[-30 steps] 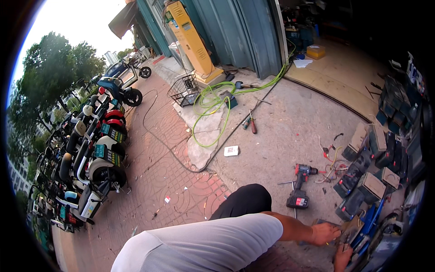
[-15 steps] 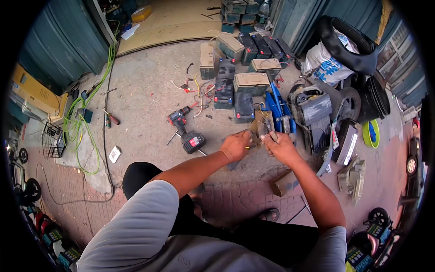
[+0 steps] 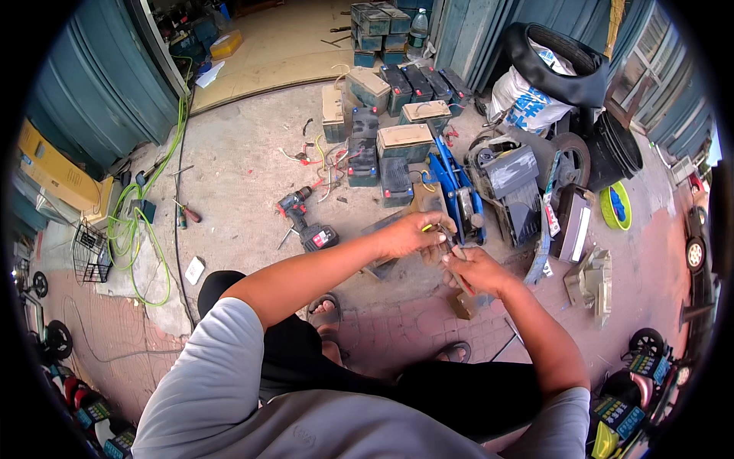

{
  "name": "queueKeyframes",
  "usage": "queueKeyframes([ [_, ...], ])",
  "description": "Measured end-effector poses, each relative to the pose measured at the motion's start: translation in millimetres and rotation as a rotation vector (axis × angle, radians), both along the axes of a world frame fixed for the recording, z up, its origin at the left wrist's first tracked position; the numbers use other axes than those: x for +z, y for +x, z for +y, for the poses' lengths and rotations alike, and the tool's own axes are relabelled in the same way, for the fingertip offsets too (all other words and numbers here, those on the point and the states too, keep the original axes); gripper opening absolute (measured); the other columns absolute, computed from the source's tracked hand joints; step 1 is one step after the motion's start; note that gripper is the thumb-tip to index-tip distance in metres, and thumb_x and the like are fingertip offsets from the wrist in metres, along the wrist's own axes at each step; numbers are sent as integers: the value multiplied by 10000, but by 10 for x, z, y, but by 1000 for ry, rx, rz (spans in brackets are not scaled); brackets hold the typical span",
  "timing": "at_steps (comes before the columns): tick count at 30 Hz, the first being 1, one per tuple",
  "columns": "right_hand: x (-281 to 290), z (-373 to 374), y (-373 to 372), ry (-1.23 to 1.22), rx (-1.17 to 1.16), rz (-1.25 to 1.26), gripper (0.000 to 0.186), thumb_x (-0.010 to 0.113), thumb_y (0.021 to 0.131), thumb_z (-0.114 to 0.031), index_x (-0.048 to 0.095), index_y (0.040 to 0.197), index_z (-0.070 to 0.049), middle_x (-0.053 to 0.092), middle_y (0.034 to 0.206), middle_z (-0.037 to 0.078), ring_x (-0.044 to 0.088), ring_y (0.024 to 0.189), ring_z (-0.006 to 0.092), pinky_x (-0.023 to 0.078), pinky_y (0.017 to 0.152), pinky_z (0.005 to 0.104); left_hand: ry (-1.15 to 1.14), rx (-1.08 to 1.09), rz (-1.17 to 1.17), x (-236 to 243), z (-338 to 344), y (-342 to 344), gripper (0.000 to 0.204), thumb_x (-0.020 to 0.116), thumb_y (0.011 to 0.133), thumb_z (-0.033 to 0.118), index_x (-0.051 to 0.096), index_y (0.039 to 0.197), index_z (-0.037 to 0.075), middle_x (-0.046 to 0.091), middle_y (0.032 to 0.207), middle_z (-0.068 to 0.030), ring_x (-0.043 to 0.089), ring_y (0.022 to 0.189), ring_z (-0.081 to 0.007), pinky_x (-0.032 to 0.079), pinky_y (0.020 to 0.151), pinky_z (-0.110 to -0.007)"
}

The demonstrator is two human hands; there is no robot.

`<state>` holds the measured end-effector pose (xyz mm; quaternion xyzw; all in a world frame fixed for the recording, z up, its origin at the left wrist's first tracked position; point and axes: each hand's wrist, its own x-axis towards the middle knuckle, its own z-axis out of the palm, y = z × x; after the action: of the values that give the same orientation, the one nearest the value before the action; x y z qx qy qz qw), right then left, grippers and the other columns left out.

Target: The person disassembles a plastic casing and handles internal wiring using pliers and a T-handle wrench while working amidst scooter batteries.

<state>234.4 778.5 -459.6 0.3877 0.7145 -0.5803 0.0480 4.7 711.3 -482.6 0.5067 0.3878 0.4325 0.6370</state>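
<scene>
My right hand (image 3: 480, 271) is closed around what look like pliers (image 3: 459, 253), with a bit of red showing below the fingers. Close by on the left, my left hand (image 3: 411, 234) pinches a thin yellow piece (image 3: 428, 227) that looks like a wire; its far end is hidden. The tool's tip lies between the two hands, almost touching the left fingers. Beneath them is a dusty brown boxy casing (image 3: 430, 200), partly covered by my hands. A cordless drill (image 3: 307, 223) lies on the concrete left of my left hand.
Several batteries (image 3: 405, 143) stand beyond my hands, with loose wires (image 3: 325, 162) beside them. A blue jack (image 3: 457, 187) and a dismantled scooter body (image 3: 514, 180) are to the right. Green cable (image 3: 122, 203) coils at left. A light green basket (image 3: 616, 206) sits far right.
Both hands have drawn nearer to me and slightly to the right, lifting off the brown casing. The tool in my right hand now shows more clearly. The whole view has shifted a little.
</scene>
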Motion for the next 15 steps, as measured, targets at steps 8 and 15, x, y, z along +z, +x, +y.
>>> queueKeyframes([
  [8, 39, 9, 194, 164, 306, -49, 496, 524, 1058, -435, 681, 821, -28, 583, 530, 55, 622, 600, 181, 509, 682, 342, -282, -91, 183, 45, -1, -683, 307, 517, 1093, 249, 586, 1309, 42, 668, 1112, -143, 715, 820, -212, 593, 692, -341],
  [15, -71, 43, 64, 194, 313, -102, 585, 488, 1054, -471, 590, 690, -24, 615, 526, 93, 627, 584, 209, 509, 664, 365, -331, -176, 56, 155, -24, -417, 415, 564, 1079, 287, 530, 1411, 40, 658, 1038, -126, 701, 930, -208, 598, 766, -354],
])
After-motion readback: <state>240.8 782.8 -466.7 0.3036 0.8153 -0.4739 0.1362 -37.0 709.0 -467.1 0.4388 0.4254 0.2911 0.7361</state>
